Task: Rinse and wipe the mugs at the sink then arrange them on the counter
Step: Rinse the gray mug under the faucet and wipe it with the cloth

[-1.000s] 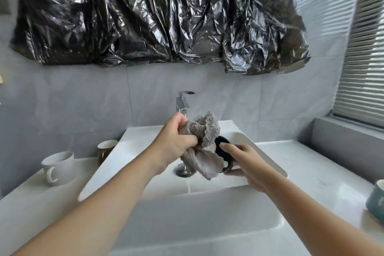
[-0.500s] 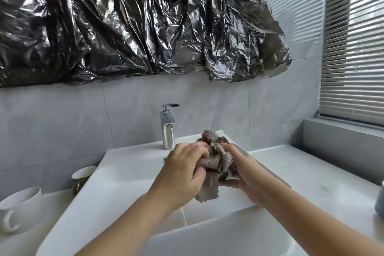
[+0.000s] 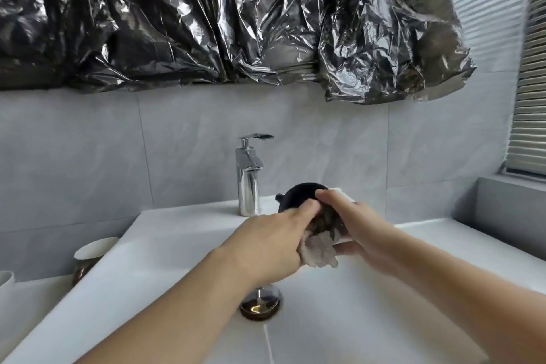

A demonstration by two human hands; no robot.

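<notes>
Up top, a huge sheet of crinkled black plastic (image 3: 224, 18) hangs across the grey tiled wall (image 3: 88, 156), and a slatted blind (image 3: 529, 91) runs down the far right edge. Below that, the white counter (image 3: 461, 230) wraps around a broad white sink (image 3: 339, 319), its basin taking up most of the lower view. Both forearms reach in from the bottom, meeting above the basin just right of centre. The left hand (image 3: 271, 242) has its fingers curled round a grey cloth (image 3: 319, 248), bunching it and pressing it against the mug. The right hand (image 3: 357, 224) grips the black mug (image 3: 298, 196) from the right side, fingertips (image 3: 320, 194) hooked over the top of it; the mug is tipped on its side in the air over the sink, dark body towards the wall, a small nub of handle poking out on its left. The cloth's pale tail dangles between the two hands. Just behind and left of the mug stands the chrome faucet (image 3: 249, 177), upright on the sink's back ledge. Down in the basin sits the round metal drain (image 3: 260, 303), partly covered by the left wrist. Over at the left, a brown mug with a cream inside (image 3: 91, 254) stands on the counter right against the sink's edge, and a sliver of a white mug (image 3: 5, 281) peeks in at the frame border.
</notes>
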